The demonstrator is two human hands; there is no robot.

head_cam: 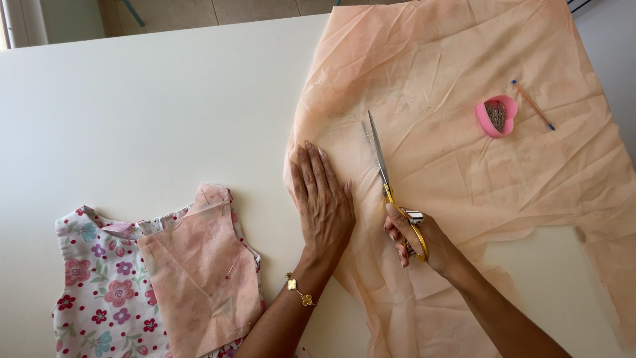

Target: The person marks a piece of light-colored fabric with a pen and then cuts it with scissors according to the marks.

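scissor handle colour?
Gold/yellow handles on the scissors, held in the right hand; blades silver. Head view, the only one.

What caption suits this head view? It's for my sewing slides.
Left hand flat on peach fabric while right hand cuts with gold-handled scissors.

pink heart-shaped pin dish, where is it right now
In the head view the pink heart-shaped pin dish sits at upper right on the peach fabric, just left of a pencil and beyond the scissors.
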